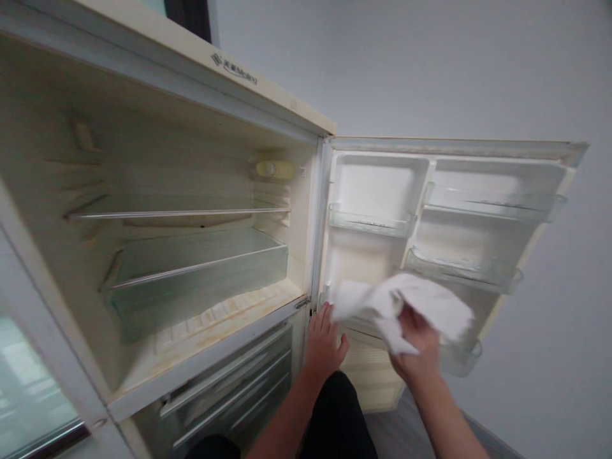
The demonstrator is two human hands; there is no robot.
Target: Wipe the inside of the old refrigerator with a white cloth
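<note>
A crumpled white cloth (430, 303) is gripped in my right hand (417, 347), in front of the lower part of the opened fridge door (370, 258). Blur smears the cloth, and its folds hide part of the door racks behind it. My left hand (326, 344) has its fingers stretched upward and its thumb apart, close to the hinge (303, 302) between the upper and lower compartments. Whether its fingertips touch the door edge, I cannot tell. Nothing shows in that hand.
Left of my hands, the fridge compartment holds a glass shelf (182, 213) and a clear drawer (205, 280) above a stained floor (224, 313). Below are freezer drawers (234, 389) and a second open door (370, 370). Clear racks (370, 222) line the upper door; a wall (459, 70) stands behind.
</note>
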